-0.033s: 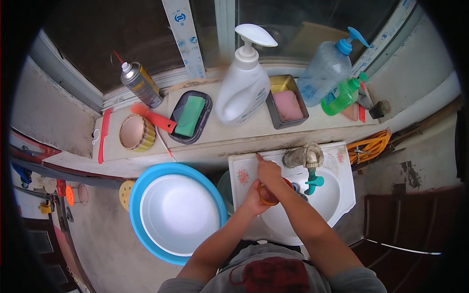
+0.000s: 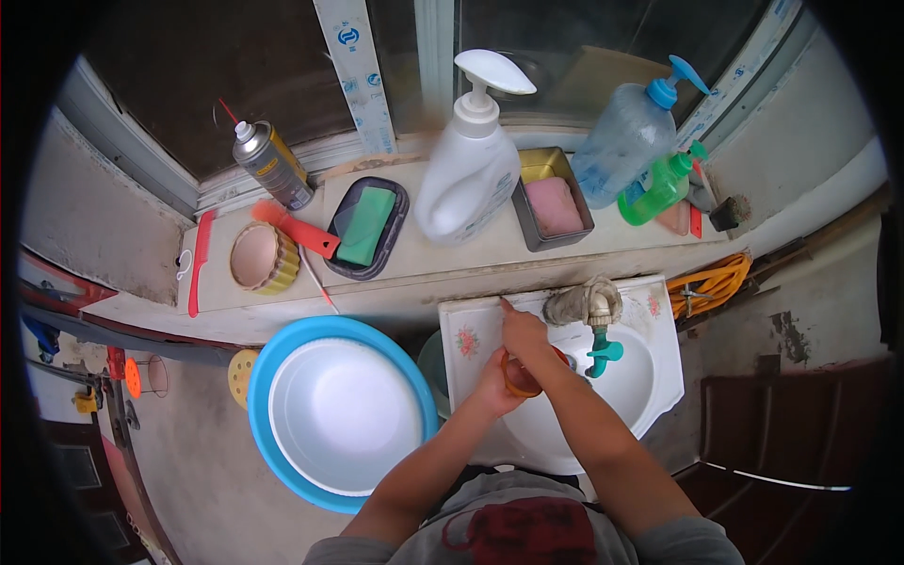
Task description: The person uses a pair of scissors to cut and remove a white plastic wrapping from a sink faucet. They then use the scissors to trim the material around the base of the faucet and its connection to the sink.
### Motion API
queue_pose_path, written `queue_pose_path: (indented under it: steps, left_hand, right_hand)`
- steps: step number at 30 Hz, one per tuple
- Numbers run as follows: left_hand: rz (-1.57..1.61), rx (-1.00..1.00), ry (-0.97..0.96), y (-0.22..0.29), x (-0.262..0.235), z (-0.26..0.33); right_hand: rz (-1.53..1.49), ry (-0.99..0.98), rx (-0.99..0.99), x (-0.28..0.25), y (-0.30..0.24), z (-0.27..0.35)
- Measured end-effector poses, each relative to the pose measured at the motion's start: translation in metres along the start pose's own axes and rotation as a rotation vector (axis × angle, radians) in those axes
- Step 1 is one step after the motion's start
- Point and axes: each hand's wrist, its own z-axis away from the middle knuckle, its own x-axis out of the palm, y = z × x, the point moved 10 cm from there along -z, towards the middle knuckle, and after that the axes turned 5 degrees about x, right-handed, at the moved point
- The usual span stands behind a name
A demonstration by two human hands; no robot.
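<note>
Head view, left hand (image 2: 492,384) and right hand (image 2: 524,336) grips closed around orange cup (image 2: 516,377), over sink (image 2: 659,381).

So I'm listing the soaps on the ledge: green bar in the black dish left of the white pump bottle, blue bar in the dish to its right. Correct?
Not quite. The head view shows a pink bar, not blue, in the dish right of the pump bottle. The green bar in the black dish on the left is as you say.

Count, ledge: 1 spray can (image 2: 272,166); 1 white pump bottle (image 2: 468,177); 1 clear blue-capped jug (image 2: 625,143); 1 green spray bottle (image 2: 659,186); 2 soap dishes, one with green bar (image 2: 365,227), one with pink bar (image 2: 553,202). Below: 1 white sink (image 2: 659,377); 2 nested basins, white (image 2: 344,414) in blue (image 2: 268,377). Hands: 2.
</note>
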Motion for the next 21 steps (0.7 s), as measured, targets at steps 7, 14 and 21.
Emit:
queue_pose_path:
  steps: [7, 14, 21]
  left_hand:
    - [-0.007, -0.019, 0.091, -0.014, 0.003, -0.007]
    - [0.015, 0.145, 0.167, 0.038, -0.045, 0.051]
    - [-0.017, 0.241, 0.12, 0.043, -0.054, 0.045]
  right_hand:
    - [-0.026, 0.091, -0.053, 0.004, 0.021, -0.012]
    - [-0.134, 0.084, -0.159, 0.029, -0.068, 0.018]
    - [-0.246, 0.087, -0.207, 0.036, -0.075, 0.019]
